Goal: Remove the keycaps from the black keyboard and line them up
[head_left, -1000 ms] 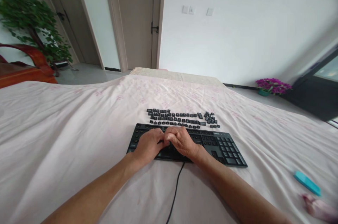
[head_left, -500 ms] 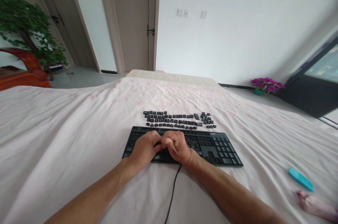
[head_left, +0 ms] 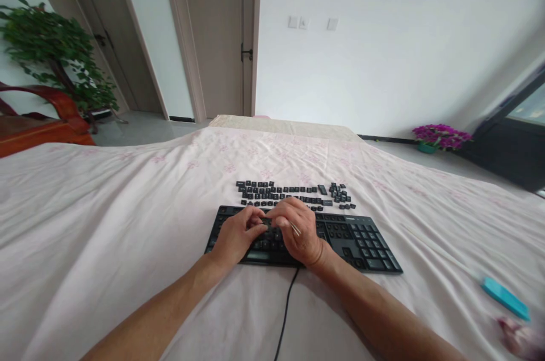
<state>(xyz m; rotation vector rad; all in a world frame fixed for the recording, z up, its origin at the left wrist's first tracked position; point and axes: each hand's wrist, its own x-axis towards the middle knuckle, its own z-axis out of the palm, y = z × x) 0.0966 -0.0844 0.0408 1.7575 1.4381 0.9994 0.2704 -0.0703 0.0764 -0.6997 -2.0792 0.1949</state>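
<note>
A black keyboard with many keycaps pulled off lies on the cloth, its number pad keys in place at the right. My left hand rests over the keyboard's left part, thumb and fingers bent together at the tips; whatever they pinch is too small to make out. Right beside it, my right hand is closed around a pair of thin pale sticks, whose ends poke out toward me. Their far tips are hidden by the fingers. Behind the keyboard, loose black keycaps lie in rows.
A pink-white flowered cloth covers the surface. The keyboard cable runs toward me. To the right lie a turquoise flat object and a blurred pinkish thing. A wooden chair and a plant stand at the left.
My right hand has turned and lifted slightly, so the pale sticks now show. My left hand has shifted a little, its fingertips nearer the keys. The whole view has swung slightly.
</note>
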